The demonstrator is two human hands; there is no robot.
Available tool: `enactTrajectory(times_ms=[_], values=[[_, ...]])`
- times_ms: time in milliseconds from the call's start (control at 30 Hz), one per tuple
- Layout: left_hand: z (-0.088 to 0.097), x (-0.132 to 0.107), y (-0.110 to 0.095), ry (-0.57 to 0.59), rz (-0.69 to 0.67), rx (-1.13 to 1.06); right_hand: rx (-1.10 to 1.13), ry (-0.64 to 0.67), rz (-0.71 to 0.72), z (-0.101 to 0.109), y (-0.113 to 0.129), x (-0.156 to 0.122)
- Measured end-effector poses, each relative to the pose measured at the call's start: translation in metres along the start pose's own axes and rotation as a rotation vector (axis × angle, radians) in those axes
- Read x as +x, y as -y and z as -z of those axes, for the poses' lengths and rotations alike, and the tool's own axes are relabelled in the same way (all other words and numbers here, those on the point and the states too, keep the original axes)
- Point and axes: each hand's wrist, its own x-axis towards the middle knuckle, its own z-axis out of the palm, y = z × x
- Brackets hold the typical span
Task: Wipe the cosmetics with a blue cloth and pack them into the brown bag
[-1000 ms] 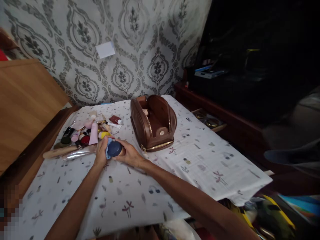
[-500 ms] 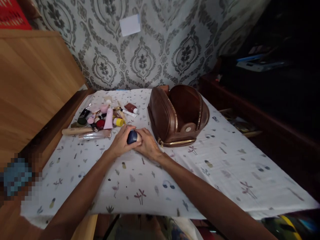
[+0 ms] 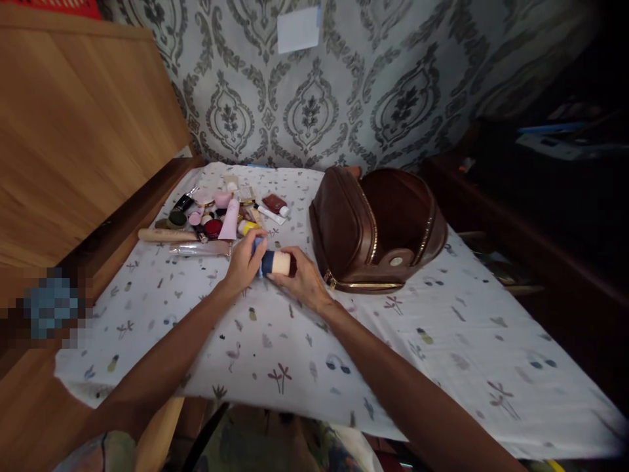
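Between my two hands is a small bottle (image 3: 280,263), lying sideways, with a beige body and a dark blue band. My right hand (image 3: 305,278) grips its right end, where a dark reddish part shows. At the other end, my left hand (image 3: 244,260) has its fingers closed round a light blue piece (image 3: 259,246); whether that is a cap or a cloth I cannot tell. Just right of my hands stands a brown leather toiletry bag (image 3: 344,229), unzipped, its dark inside showing. A pink tube (image 3: 229,220) and a yellow-capped item (image 3: 248,227) lie beyond my left hand.
Several cosmetics are heaped at the back left, among them a red round case (image 3: 213,228), a wooden-handled item (image 3: 166,235) and a clear packet (image 3: 200,249). A brown sachet (image 3: 275,203) lies behind. Wooden panel (image 3: 93,98) at left, patterned wall at the back.
My hands have drawn slightly apart and the bottle has turned, so its beige body and the light blue piece now show. The view has shifted left, moving everything rightward in the picture.
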Motion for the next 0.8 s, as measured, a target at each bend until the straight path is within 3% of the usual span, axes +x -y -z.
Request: enactTrajectory(times_ms=[133, 300, 600, 800], values=[[-0.001, -0.006, -0.008, -0.021, -0.106, -0.162, -0.037, -0.033, -0.003, 0.0, -0.001, 0.002], [-0.005, -0.007, -0.009, 0.183, -0.228, -0.058, -0.066, -0.047, 0.024, -0.001, -0.004, 0.004], [-0.003, 0.004, 0.011, 0.139, -0.057, -0.005, 0.006, 0.01, 0.061, 0.001, -0.007, 0.003], [0.003, 0.006, 0.021, 0.234, 0.0, -0.023, 0.023, 0.021, 0.063, 0.0, -0.006, 0.003]])
